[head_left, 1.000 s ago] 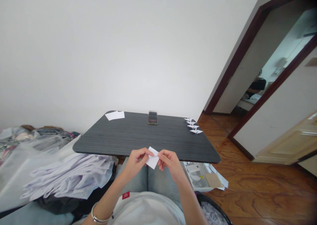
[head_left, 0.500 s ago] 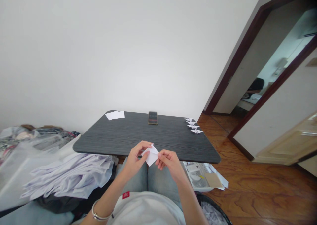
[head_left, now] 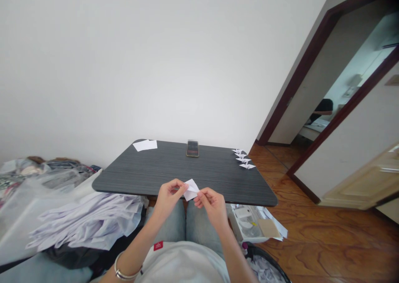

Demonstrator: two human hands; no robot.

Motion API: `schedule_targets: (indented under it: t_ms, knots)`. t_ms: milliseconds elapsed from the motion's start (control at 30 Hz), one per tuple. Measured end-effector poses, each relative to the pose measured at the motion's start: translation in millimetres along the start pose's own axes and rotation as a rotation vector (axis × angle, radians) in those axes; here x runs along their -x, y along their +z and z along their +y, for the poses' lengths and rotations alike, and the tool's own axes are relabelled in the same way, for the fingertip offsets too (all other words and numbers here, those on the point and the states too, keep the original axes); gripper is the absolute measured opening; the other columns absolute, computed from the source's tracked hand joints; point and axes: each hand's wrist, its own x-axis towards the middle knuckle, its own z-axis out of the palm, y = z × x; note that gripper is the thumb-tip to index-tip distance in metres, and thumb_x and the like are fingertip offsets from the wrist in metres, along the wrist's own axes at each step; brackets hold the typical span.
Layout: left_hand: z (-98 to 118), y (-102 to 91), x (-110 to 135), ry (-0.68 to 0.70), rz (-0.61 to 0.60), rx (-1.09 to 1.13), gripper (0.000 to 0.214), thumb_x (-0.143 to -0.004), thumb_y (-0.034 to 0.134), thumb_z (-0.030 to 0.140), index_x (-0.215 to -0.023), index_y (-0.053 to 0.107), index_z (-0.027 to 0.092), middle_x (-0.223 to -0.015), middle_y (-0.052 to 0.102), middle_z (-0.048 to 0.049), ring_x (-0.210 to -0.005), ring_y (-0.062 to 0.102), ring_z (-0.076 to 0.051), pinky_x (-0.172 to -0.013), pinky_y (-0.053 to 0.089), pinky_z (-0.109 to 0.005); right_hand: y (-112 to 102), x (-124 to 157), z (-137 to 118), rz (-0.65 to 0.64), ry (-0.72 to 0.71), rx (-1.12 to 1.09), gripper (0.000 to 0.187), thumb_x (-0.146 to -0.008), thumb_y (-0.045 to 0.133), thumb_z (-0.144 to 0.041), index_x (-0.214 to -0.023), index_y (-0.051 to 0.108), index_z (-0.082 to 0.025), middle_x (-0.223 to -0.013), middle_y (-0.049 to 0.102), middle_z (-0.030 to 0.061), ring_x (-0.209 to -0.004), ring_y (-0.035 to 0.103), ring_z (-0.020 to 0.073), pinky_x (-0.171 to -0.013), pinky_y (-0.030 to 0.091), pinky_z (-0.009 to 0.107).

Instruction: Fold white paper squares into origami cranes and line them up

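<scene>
A small folded piece of white paper [head_left: 191,188], roughly diamond-shaped with creases, is held up over the near edge of the dark table [head_left: 168,171]. My left hand [head_left: 170,195] pinches its left corner between thumb and fingers. At the opposite corner, the thumb and fingertips of my right hand [head_left: 211,203] close on the paper. Several folded paper cranes [head_left: 245,161] stand in a row at the table's right side. Flat white paper sheets [head_left: 145,145] lie at the far left corner.
A phone [head_left: 192,148] rests at the table's back middle. White cloth [head_left: 90,220] is piled on the left. Below the table's right side are a white box [head_left: 249,227] of small items and a bin of paper scraps [head_left: 266,270]. Through the doorway a person [head_left: 322,108] is partly visible.
My left hand has shifted its grip to the paper's left corner, and the paper has turned slightly and moved up. My right hand keeps its corner. The person beyond the doorway has moved an arm.
</scene>
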Motion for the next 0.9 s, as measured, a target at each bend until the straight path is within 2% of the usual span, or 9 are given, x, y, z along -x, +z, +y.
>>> schedule_targets:
  t_ms: [133, 300, 467, 733, 900]
  knots:
    - [-2.7, 0.5, -1.8, -0.039, -0.013, 0.035, 0.021, -0.069, 0.06, 0.031, -0.062, 0.058, 0.011, -0.058, 0.056, 0.0001, -0.055, 0.049, -0.01, -0.053, 0.037, -0.02, 0.7, -0.7, -0.3, -0.019, 0.036, -0.069, 0.022, -0.076, 0.056, -0.034, -0.067, 0.061, -0.015, -0.056, 0.063, 0.0016, -0.048, 0.058, 0.0105, -0.047, 0.046, 0.019]
    - [-7.7, -1.1, -1.0, -0.027, -0.036, -0.016, 0.021, -0.07, 0.059, 0.032, -0.063, 0.056, 0.012, -0.058, 0.057, 0.0003, -0.053, 0.05, -0.01, -0.051, 0.036, -0.019, 0.6, -4.6, 3.6, -0.083, 0.188, -0.225, 0.03, -0.07, 0.061, -0.043, -0.064, 0.058, -0.014, -0.051, 0.063, 0.0013, -0.041, 0.058, 0.0101, -0.039, 0.045, 0.017]
    - [-9.6, -1.2, -0.2, -0.003, -0.109, -0.093, 0.022, -0.074, 0.056, 0.033, -0.064, 0.055, 0.013, -0.058, 0.057, 0.0003, -0.054, 0.049, -0.01, -0.051, 0.036, -0.019, -1.0, -6.7, 6.3, -0.125, 0.294, -0.256, 0.036, -0.067, 0.061, -0.049, -0.061, 0.054, -0.013, -0.045, 0.061, 0.0005, -0.033, 0.054, 0.0088, -0.032, 0.042, 0.015]
    - [-12.1, 0.6, 1.0, 0.006, -0.123, -0.121, 0.023, -0.074, 0.055, 0.034, -0.064, 0.052, 0.014, -0.059, 0.054, 0.0011, -0.053, 0.048, -0.01, -0.048, 0.034, -0.018, -0.5, -3.7, 7.9, -0.145, 0.233, -0.236, 0.032, -0.07, 0.06, -0.044, -0.063, 0.053, -0.014, -0.045, 0.061, -0.0013, -0.032, 0.052, 0.0075, -0.032, 0.041, 0.015]
    - [-6.0, 6.1, 2.0, -0.004, -0.077, 0.043, 0.022, -0.072, 0.058, 0.034, -0.069, 0.047, 0.016, -0.06, 0.052, 0.0033, -0.052, 0.047, -0.008, -0.048, 0.036, -0.018, 0.5, -3.2, 3.6, -0.108, 0.21, -0.234, 0.031, -0.071, 0.059, -0.044, -0.063, 0.053, -0.014, -0.045, 0.061, -0.0011, -0.033, 0.053, 0.008, -0.034, 0.041, 0.015]
